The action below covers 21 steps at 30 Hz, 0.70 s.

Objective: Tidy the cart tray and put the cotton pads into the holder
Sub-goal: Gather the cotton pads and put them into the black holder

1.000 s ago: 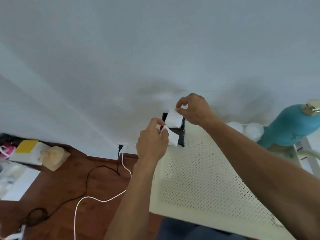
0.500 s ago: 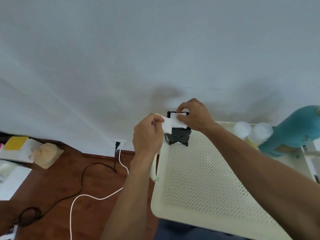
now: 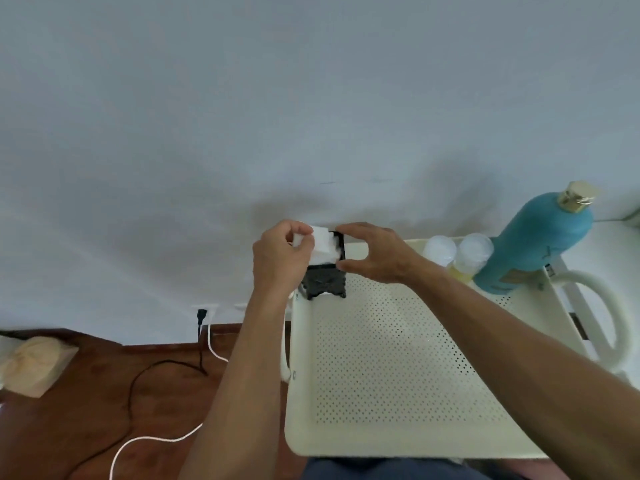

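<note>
Left hand (image 3: 280, 261) pinches white cotton pads (image 3: 322, 249) over black holder (image 3: 323, 282) at cart tray (image 3: 391, 358) far-left corner; right hand (image 3: 372, 252) fingers spread, gripping holder rim. Holder inside hidden by pads.

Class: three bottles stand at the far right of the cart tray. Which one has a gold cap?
The tall teal bottle, rightmost of the three. It alone has a gold cap; the two short bottles beside it have frosted white caps.
</note>
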Tool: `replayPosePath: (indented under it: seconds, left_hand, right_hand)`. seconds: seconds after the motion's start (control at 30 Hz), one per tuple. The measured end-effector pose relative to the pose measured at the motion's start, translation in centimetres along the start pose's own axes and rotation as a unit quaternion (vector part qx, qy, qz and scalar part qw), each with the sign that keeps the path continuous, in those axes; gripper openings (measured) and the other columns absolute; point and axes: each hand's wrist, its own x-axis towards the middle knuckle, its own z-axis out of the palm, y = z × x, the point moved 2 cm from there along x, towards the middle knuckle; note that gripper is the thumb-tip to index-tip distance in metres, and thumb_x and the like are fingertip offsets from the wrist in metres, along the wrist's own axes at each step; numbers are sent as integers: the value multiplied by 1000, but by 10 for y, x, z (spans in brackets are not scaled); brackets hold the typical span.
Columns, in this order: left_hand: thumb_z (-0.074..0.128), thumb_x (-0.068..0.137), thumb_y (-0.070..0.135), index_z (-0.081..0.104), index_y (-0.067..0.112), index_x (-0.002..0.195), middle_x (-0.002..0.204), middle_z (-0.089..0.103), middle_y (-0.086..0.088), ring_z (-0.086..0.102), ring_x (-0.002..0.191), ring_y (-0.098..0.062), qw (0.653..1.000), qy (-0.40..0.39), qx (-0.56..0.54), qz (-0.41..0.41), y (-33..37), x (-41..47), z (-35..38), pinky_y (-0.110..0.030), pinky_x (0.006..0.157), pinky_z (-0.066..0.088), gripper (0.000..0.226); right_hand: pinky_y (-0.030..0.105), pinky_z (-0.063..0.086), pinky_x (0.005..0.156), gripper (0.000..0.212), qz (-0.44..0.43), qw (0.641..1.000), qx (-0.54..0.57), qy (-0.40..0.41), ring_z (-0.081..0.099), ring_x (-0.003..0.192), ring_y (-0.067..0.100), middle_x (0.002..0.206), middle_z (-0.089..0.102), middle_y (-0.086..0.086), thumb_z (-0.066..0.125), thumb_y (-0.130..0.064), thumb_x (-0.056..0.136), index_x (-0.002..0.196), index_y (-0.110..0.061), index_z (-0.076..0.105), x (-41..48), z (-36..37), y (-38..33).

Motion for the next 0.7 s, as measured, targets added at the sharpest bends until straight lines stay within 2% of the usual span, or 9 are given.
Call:
replayPosePath:
  seconds: [0.07,0.23,0.3,0.37,0.6,0.7]
  left_hand:
    - [68,83,27,70,27,87,76,60,11,57,69,-9,999,-24,30,3,0,4,8,-24,58,45,5]
    - [75,76,41,72,29,88,101,59,0,56,96,-22,985,-36,166,41,-4,11,22,-37,76,50,17]
    - [75,74,44,72,30,87,102,52,0,49,102,-24,975,-34,215,51,-4,13,24,-37,83,45,19]
    - [76,73,44,72,31,86,103,48,0,45,104,-24,968,-38,242,55,-4,14,27,-35,83,39,19]
    - [70,80,42,70,28,95,106,48,0,46,105,-23,981,3,191,37,-4,3,21,-30,80,36,21]
    - [68,81,37,69,25,96,111,51,-2,47,107,-23,989,40,143,19,-1,-14,22,-35,84,44,18]
  right_hand:
    - [28,30,105,67,3,1000,0,3,45,128,18,141,49,-1,70,-40,77,136,-24,45,0,1,0]
    - [19,24,102,67,3,1000,4,8,43,130,15,142,48,-2,70,-39,78,138,-23,44,-1,2,2]
    - [20,24,103,67,6,1000,8,9,42,131,15,143,47,-2,69,-38,79,138,-23,43,-1,3,2]
    - [22,25,104,67,11,1000,10,8,40,131,16,144,46,-2,68,-39,80,139,-24,41,-2,2,1]
    - [26,26,105,66,13,1000,19,14,37,133,16,146,44,-4,66,-40,82,141,-29,38,-13,-1,6]
    - [28,28,106,63,13,1000,12,21,39,132,16,145,45,-4,65,-40,83,140,-30,39,-23,-9,12]
